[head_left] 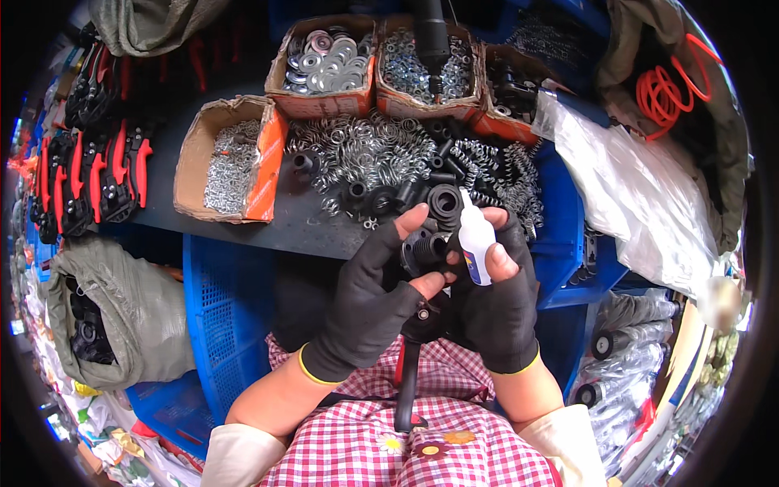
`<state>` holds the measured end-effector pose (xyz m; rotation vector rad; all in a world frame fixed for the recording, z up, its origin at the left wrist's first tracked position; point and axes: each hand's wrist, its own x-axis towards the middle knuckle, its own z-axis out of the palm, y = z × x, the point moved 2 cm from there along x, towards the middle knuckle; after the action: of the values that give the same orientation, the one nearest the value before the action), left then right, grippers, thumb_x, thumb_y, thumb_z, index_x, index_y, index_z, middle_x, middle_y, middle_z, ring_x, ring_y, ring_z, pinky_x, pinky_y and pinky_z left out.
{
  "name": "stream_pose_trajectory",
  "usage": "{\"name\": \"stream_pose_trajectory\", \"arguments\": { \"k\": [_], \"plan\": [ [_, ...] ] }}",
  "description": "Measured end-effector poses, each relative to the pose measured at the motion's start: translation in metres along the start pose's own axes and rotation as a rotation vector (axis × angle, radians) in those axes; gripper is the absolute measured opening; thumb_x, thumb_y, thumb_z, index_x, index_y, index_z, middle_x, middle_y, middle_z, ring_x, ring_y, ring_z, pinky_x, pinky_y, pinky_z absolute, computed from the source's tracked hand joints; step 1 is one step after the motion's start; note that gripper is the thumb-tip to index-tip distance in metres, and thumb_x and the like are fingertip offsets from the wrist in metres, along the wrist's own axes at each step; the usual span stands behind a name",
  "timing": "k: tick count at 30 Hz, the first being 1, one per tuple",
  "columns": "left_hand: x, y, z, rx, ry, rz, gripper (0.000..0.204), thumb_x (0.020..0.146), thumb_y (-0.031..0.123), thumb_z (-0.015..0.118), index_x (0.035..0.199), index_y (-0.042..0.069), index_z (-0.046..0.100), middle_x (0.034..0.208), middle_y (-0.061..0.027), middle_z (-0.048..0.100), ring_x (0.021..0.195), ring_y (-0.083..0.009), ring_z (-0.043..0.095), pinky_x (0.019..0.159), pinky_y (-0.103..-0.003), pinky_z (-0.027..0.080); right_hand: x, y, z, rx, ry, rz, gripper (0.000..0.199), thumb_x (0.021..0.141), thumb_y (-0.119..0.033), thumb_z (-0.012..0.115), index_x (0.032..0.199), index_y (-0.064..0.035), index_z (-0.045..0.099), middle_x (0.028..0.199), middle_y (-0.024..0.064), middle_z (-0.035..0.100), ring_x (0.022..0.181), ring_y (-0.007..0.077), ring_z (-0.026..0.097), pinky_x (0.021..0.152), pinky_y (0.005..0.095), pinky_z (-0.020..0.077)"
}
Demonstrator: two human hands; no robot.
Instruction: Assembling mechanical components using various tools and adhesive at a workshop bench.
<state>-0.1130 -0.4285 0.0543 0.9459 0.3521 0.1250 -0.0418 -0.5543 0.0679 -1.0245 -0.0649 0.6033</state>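
Both my hands wear black fingerless gloves and meet at the near edge of the bench. My right hand (pixel 505 308) grips a small white squeeze bottle (pixel 475 237) with a pointed nozzle, tip upward. Beside it, my left hand (pixel 365 296) holds a black threaded tool head (pixel 424 251) between thumb and fingers. Below the hands, a black handle (pixel 408 385) with a red part hangs down over my checked apron (pixel 341 442); it seems to belong to the same tool, though the join is partly hidden. Just beyond the fingers lies a black ring (pixel 444 201).
Loose springs (pixel 365 154) and black sleeves cover the bench ahead. Cardboard boxes hold washers (pixel 329 65), nuts (pixel 426 65) and small metal pieces (pixel 233 174). A black power screwdriver (pixel 432 40) hangs above. Red-handled tools (pixel 89 174) lie left; blue crates (pixel 223 325) flank me.
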Motion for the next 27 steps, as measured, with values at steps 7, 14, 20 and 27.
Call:
{"name": "stream_pose_trajectory", "arguments": {
  "k": [7,14,20,27],
  "plan": [
    [-0.003,-0.001,-0.015,0.623,0.071,0.472,0.065,0.075,0.008,0.083,0.129,-0.001,0.049,0.110,-0.0096,0.062,0.096,-0.0160,0.065,0.083,-0.029,0.053,-0.022,-0.013,-0.024,-0.312,0.093,-0.212,0.033,0.083,-0.020,0.073,0.103,-0.0012,0.055,0.093,0.0059,0.061,0.079,0.0109,0.059,0.069,0.0249,0.0486],
    [-0.011,0.009,-0.009,0.876,0.138,0.469,0.059,0.069,0.011,0.088,0.112,0.002,0.049,0.097,-0.0079,0.065,0.085,-0.0126,0.065,0.073,-0.026,0.053,-0.032,-0.020,-0.014,-0.684,0.198,-0.352,0.029,0.076,-0.011,0.076,0.096,0.0003,0.059,0.089,0.0062,0.061,0.077,0.0109,0.060,0.067,0.0233,0.0479],
    [-0.013,0.012,-0.006,0.996,0.169,0.621,0.059,0.068,0.024,0.089,0.108,0.000,0.053,0.097,-0.0144,0.066,0.084,-0.0249,0.069,0.074,-0.031,0.055,-0.035,-0.025,-0.005,-0.926,0.138,-0.626,0.029,0.071,-0.008,0.077,0.094,-0.0009,0.060,0.087,0.0084,0.060,0.076,0.0140,0.061,0.064,0.0269,0.0498],
    [-0.017,0.014,-0.004,0.924,0.177,0.483,0.057,0.070,0.025,0.088,0.108,-0.001,0.054,0.094,-0.0140,0.068,0.083,-0.0197,0.069,0.071,-0.029,0.055,-0.036,-0.029,-0.007,-1.180,0.079,-0.805,0.034,0.068,-0.008,0.077,0.096,-0.0012,0.059,0.083,0.0109,0.064,0.070,0.0228,0.064,0.065,0.0319,0.0516]
  ]
}}
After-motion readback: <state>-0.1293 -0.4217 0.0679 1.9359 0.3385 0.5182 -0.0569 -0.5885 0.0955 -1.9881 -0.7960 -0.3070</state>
